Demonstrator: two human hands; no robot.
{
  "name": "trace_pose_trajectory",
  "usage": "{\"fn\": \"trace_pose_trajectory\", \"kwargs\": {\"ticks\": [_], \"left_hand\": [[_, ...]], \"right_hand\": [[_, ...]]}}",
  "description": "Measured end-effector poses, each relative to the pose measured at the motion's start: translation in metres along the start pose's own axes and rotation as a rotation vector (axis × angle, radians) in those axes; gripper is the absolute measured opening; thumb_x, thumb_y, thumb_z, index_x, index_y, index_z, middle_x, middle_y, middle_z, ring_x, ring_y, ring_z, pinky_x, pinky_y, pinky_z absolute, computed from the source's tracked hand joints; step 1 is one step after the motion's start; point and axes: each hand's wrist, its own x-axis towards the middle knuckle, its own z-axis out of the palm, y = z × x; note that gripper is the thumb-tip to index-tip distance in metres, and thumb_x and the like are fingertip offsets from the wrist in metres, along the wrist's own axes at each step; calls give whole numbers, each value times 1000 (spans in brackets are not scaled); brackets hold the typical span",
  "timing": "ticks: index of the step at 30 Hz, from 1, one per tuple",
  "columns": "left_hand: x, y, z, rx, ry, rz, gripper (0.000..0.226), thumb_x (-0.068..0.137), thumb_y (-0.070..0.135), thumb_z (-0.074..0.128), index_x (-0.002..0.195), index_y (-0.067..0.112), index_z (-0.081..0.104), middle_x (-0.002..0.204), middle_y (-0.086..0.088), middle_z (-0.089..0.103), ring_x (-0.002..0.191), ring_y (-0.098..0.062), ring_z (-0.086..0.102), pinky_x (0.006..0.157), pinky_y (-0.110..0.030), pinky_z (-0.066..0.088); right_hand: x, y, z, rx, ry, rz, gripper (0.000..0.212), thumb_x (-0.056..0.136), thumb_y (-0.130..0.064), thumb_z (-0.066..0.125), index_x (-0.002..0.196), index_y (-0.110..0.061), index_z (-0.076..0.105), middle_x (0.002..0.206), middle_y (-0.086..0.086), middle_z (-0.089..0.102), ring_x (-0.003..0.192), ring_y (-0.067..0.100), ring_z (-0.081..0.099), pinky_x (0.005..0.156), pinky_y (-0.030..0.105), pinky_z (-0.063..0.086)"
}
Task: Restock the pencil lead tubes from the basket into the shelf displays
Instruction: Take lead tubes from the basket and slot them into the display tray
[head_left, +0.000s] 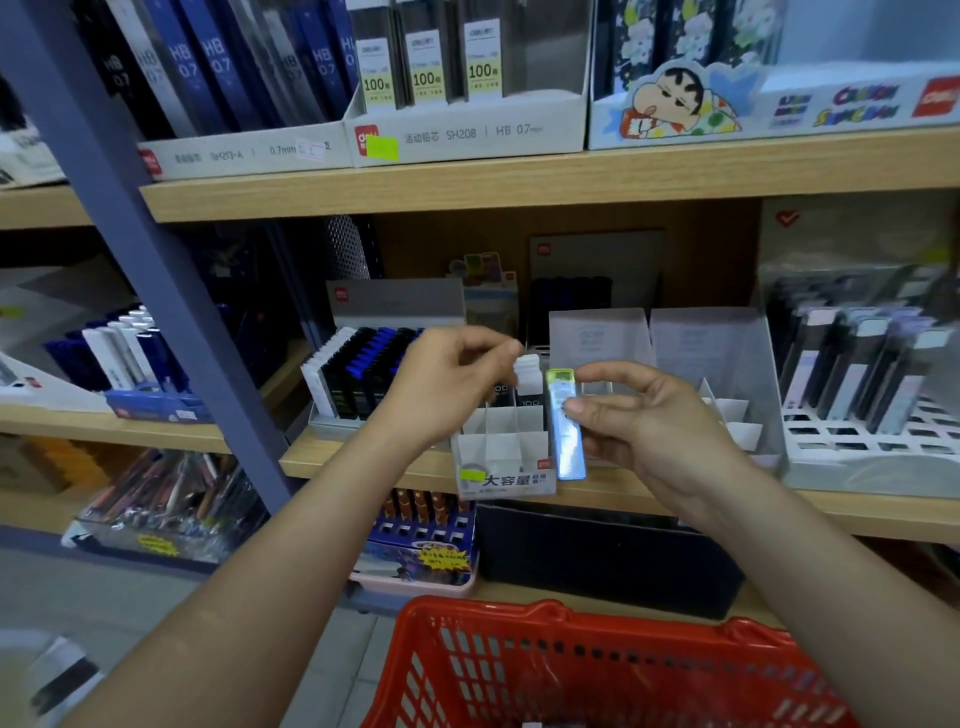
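Observation:
My right hand (644, 426) pinches a clear blue lead tube (567, 441) with a green cap, held upright just right of the white divided display box (506, 470) on the middle shelf. My left hand (447, 379) hovers over the back of that box with fingers curled, its fingertips at a white-capped tube (529, 376) standing in a rear slot; whether it grips the tube is unclear. Most front slots of the box are vacant. The red basket (597, 670) sits below at the bottom edge.
A second grey divided display (727, 415) stands right of the box. To its left is a tray of black and blue tubes (363, 374), far right another rack of tubes (857, 379). Upper shelf (519, 182) carries HB 0.7 lead boxes. A blue upright post (156, 270) crosses the left.

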Motion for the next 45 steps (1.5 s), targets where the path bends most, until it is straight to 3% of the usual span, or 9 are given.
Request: {"fn": "trace_pose_trajectory", "kwargs": {"ticks": [4,9,12,16,21,26,32,39,45], "left_hand": [[-18,13,-1,-240,-187,-137,29,84,28,68,108,12,69,81,-4,73,61,-9,61,60,-23,53],[-27,14,-8,-376,-150,-206,17,82,9,72,96,3,66,74,-8,72,65,-15,67,57,-22,53],[-27,11,-18,-363,-30,-151,17,85,4,69,99,13,67,74,-7,72,68,-17,67,63,-25,56],[-20,-2,-39,-222,212,-90,24,88,4,66,110,14,68,73,-5,69,67,-9,66,67,-21,55],[-14,-14,-38,-42,329,-59,26,86,9,71,97,32,67,76,-8,66,71,-28,67,76,-45,58],[-16,-15,-31,-109,213,-48,27,85,6,71,96,31,69,80,-11,68,72,-21,70,77,-41,60],[-24,-20,-24,-6,96,-22,25,87,6,69,96,30,69,86,-12,70,77,-23,70,74,-31,59],[-28,-29,-19,296,24,13,19,82,13,74,93,28,70,80,8,64,71,-4,56,69,-21,48],[-25,-27,-18,389,9,-15,20,84,17,72,101,26,69,82,18,58,69,3,50,64,-8,36]], "right_hand": [[-1,-1,8,-21,15,-57,14,79,-6,75,88,-10,66,83,10,77,77,18,73,70,31,57],[-3,1,17,-80,-19,-103,6,83,-10,72,88,-10,69,84,10,76,81,21,72,78,37,57],[-3,2,16,-281,-56,-132,3,86,-15,73,87,-17,73,86,3,76,86,17,71,81,33,58],[-4,7,8,-813,-139,-188,16,80,-26,79,94,-32,72,95,-8,68,89,6,62,80,22,52],[-3,16,13,-1079,-165,-361,14,85,-20,76,98,-24,76,97,-9,62,87,7,55,83,25,46],[-4,19,9,-1098,-119,-373,21,86,-6,70,87,-26,74,85,-15,64,78,-3,56,76,18,46],[-3,21,8,-1055,-106,-378,22,86,-6,71,85,-28,73,88,-10,69,84,5,60,82,28,52],[-1,22,9,-1010,-113,-377,23,85,-7,72,83,-30,72,86,-11,69,84,4,61,83,31,53],[0,24,5,-983,-101,-374,22,85,-8,72,85,-30,74,88,-12,70,86,3,62,81,26,53]]}}
